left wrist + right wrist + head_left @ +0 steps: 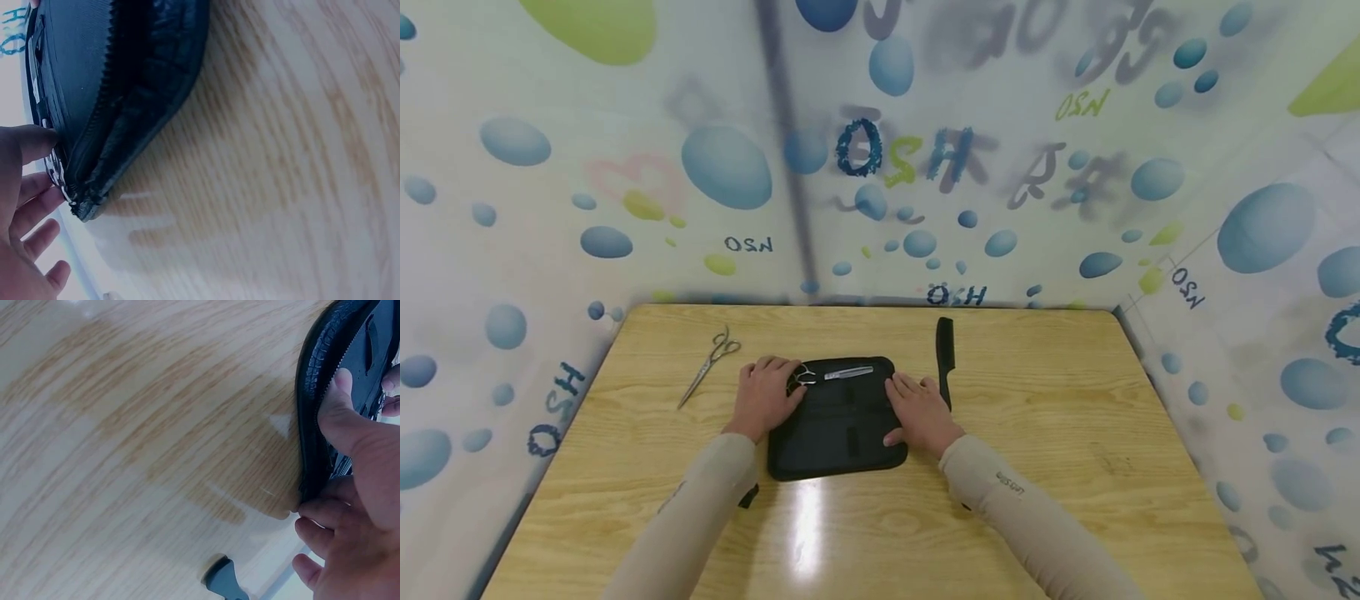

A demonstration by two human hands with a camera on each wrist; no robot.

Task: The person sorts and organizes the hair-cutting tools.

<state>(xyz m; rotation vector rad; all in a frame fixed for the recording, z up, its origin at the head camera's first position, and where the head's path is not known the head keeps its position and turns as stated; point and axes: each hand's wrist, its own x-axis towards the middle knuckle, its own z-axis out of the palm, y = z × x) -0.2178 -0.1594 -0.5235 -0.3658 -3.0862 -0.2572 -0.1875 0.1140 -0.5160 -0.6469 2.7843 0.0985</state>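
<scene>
A black zip case (820, 446) lies open flat on the table, its toothed zip (103, 75) running along the edge. Scissor handles (807, 377) show at its upper left, and in line with them lies a narrow silver blade (848, 373). My left hand (765, 397) grips the case's upper left corner, thumb and fingertips right at those handles. On the opposite side my right hand (922, 413) holds the case's edge, its thumb (340, 403) on the inside by the zip and the other fingers near the far corner.
Another pair of silver scissors (707, 367) lies on the wooden table (1037, 517), left of my left hand. A black comb (945, 358) lies just beyond my right hand. A patterned wall (1030, 167) rises at the table's back edge.
</scene>
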